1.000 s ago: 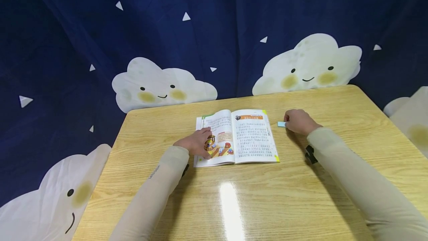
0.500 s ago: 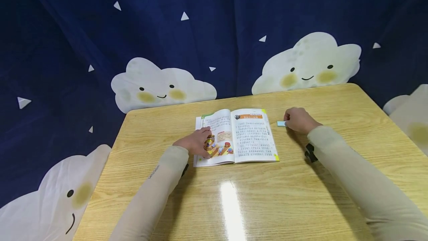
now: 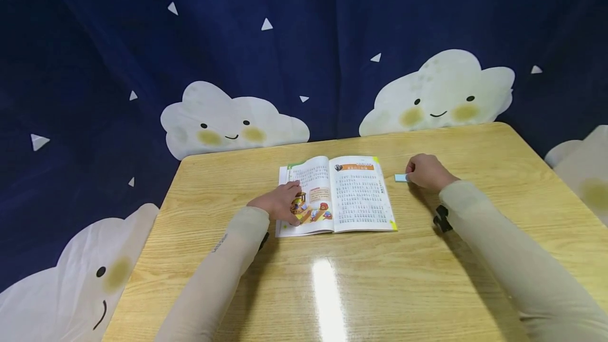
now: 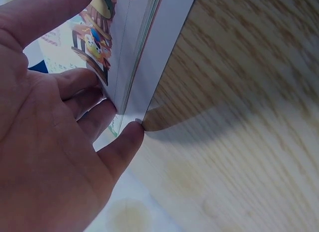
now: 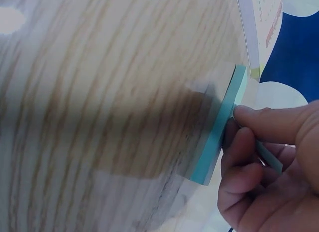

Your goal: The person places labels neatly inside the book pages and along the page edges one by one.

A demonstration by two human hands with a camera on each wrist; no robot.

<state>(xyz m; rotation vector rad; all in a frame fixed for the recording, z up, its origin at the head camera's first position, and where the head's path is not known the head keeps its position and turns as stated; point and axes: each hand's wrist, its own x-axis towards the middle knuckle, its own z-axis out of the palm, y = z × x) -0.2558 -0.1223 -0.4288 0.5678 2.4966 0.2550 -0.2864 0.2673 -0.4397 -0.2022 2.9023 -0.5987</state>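
An open book (image 3: 361,197) lies on the wooden table, with text on its right page and a coloured picture low on its left page. My left hand (image 3: 280,203) rests on the left page with its fingers spread; in the left wrist view, one fingertip (image 4: 134,128) touches the book's outer edge. Right of the book is a small turquoise sticky note pad (image 5: 217,134). At the pad's side my right hand (image 3: 429,172) pinches a thin turquoise sticky note (image 5: 269,157) between thumb and curled fingers. How much of that note is joined to the pad is hidden by the fingers.
The wooden table (image 3: 389,289) extends on both sides of the book and toward me. Behind it hangs a dark blue curtain (image 3: 332,41) with smiling clouds and white triangles. A bright light reflection (image 3: 328,294) shows on the tabletop.
Both hands, the book and the pad keep nearly the same places. The head view has shifted very slightly.
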